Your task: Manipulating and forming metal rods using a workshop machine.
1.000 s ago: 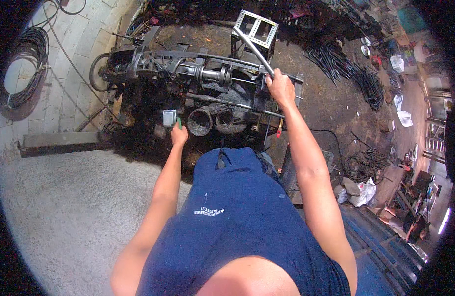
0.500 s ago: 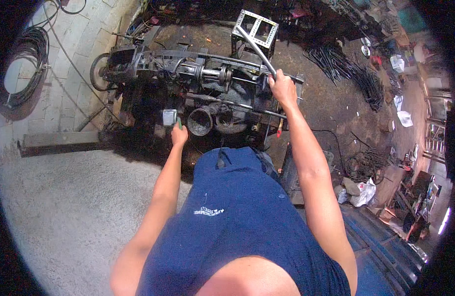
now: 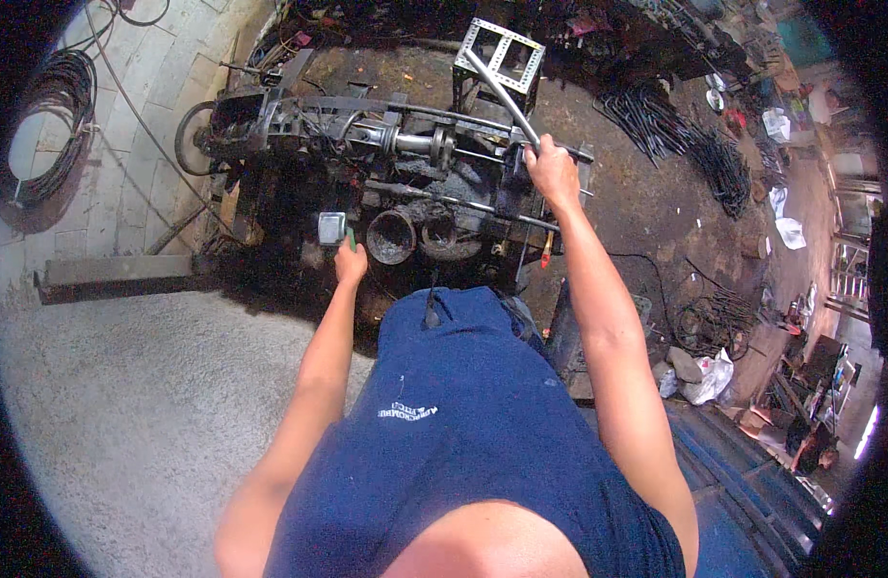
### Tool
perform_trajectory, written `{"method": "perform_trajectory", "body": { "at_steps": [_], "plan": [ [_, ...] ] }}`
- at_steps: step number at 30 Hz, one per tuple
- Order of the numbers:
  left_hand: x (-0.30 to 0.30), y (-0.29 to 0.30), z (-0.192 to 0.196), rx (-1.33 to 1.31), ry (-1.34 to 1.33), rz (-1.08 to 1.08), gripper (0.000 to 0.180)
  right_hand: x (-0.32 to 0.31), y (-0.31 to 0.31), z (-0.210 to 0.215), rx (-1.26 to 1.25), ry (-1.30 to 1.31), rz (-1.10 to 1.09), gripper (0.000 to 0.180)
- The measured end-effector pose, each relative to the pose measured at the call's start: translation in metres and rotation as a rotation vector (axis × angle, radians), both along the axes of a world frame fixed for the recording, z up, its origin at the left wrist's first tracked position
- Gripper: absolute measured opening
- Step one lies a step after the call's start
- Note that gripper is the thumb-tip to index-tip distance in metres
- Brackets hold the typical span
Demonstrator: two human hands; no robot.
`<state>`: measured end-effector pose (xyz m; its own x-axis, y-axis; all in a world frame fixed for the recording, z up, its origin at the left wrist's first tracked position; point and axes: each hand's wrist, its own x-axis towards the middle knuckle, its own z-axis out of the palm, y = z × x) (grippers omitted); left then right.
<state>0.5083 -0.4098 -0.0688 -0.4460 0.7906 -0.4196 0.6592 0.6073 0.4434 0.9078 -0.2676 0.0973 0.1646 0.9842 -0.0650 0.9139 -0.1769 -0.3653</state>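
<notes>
Right hand [image 3: 552, 171] fisted on lever [image 3: 502, 96], upper centre; left hand [image 3: 350, 260] seemingly pinching switch [image 3: 331, 228]. Greasy lever might slip.

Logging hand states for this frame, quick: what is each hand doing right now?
Left hand: closed on a small green-handled tool beside the dark machine.
Right hand: closed around the long grey metal lever.

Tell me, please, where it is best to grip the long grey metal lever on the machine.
Probably at its near, lower end, where the right hand already wraps it, coming from the person's side. The lever slants away toward the square frame, so that end is free and nearest.
</notes>
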Motion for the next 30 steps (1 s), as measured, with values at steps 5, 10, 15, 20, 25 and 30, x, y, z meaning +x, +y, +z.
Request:
{"method": "perform_trajectory", "body": {
  "at_steps": [5, 10, 15, 20, 25, 30],
  "plan": [
    [-0.002, 0.0, -0.002, -0.025, -0.007, 0.011, 0.052, 0.0, 0.0, 0.003, 0.001, 0.005, 0.016, 0.036],
    [0.001, -0.001, -0.001, 0.015, 0.021, -0.002, 0.051, 0.003, -0.002, 0.005, -0.008, 0.013, -0.006, 0.036],
    [-0.002, 0.0, -0.007, -0.027, 0.049, -0.012, 0.051, 0.0, -0.001, 0.006, -0.014, 0.02, 0.004, 0.036],
    [-0.003, -0.001, -0.01, -0.013, 0.038, -0.007, 0.052, 0.003, -0.004, 0.01, -0.017, 0.025, 0.003, 0.035],
    [-0.003, -0.001, -0.01, 0.013, 0.036, -0.012, 0.052, 0.001, -0.003, 0.009, -0.026, 0.015, -0.018, 0.035],
    [-0.003, -0.001, -0.009, -0.03, 0.028, -0.012, 0.052, 0.005, -0.003, 0.007, -0.01, 0.023, 0.0, 0.035]
  ]
}}
